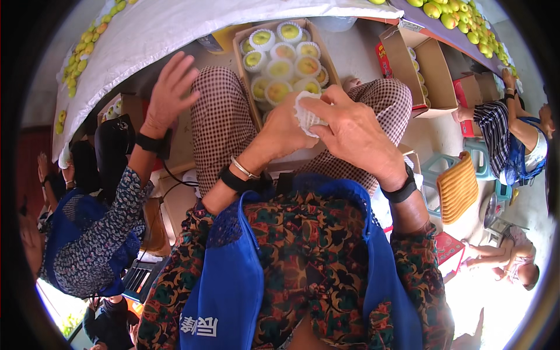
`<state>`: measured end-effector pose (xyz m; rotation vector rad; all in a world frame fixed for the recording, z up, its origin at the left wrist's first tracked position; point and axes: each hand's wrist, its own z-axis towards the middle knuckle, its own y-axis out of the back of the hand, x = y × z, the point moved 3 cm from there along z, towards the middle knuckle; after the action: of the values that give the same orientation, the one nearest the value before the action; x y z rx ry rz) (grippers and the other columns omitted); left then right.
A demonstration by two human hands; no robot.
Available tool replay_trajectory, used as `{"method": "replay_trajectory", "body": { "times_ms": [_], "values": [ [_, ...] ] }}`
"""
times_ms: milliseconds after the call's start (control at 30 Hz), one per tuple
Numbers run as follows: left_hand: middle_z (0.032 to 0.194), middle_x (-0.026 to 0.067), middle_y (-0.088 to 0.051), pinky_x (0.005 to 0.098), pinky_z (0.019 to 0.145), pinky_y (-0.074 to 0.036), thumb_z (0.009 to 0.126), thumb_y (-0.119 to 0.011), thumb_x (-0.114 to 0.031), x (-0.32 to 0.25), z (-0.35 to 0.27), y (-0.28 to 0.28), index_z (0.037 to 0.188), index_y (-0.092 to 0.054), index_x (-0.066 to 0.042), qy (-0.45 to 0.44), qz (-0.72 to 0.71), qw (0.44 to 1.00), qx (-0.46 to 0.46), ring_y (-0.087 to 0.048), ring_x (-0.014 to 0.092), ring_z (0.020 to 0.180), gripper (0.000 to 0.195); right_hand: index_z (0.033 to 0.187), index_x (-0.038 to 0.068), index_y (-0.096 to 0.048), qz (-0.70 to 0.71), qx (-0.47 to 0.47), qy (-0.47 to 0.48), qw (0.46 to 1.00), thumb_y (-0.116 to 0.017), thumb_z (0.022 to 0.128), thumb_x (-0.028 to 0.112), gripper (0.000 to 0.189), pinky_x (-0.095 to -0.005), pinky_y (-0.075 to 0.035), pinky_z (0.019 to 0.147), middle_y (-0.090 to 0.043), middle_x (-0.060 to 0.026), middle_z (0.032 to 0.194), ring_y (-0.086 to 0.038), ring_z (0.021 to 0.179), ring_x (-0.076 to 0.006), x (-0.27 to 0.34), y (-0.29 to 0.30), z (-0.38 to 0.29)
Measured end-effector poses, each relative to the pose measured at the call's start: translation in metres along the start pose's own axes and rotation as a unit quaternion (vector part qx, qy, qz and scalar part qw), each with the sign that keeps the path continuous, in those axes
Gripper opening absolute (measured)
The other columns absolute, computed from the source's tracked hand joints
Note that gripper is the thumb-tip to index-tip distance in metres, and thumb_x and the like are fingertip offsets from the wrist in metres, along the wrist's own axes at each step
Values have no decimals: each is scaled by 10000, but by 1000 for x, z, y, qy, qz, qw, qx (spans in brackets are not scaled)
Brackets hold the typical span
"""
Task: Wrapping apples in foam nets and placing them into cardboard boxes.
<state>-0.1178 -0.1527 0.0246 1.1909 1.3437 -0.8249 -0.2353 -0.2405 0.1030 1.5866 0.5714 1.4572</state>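
A white foam fruit net (pixel 309 114) is held between my two hands, above my lap. My left hand (pixel 282 124) curls around it from the left, its fingertips partly hidden. My right hand (pixel 361 133) grips the net's near side between thumb and fingers. Whether a fruit sits inside the net cannot be told. Just beyond my hands, between my knees, stands an open cardboard box (pixel 334 74). It holds several yellow-green fruits (pixel 280 69), some blushed red, each in a white foam net.
Beyond the box runs a table with a white cover (pixel 183 30), with loose fruit (pixel 450 17) at its sides. At right are another open carton (pixel 437 74) and a stool with an orange cushion (pixel 457 188). A co-worker's raised hand (pixel 170 94) is close on my left.
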Motion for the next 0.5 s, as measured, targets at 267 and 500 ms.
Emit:
{"method": "replay_trajectory", "body": {
  "times_ms": [267,500],
  "values": [
    [1238,74,-596,323,999,-447,631,-861,-108,11,1,5,1319,-471,-14,-50,-4,998,39,-557,170,1136,797,1290,124,-576,1,15,16,1000,-738,751,203,569,-464,-526,836,-598,-188,1115,-627,1009,-386,-10,-2,11],
    [1356,122,-509,311,1039,-400,772,-807,-282,-5,-9,19,1362,-441,8,-200,61,976,-59,-489,199,1246,753,1340,83,-515,99,-44,5,994,-766,727,281,691,-450,-481,956,-584,-201,1201,-577,1122,-399,-13,-9,9]
  ]
}}
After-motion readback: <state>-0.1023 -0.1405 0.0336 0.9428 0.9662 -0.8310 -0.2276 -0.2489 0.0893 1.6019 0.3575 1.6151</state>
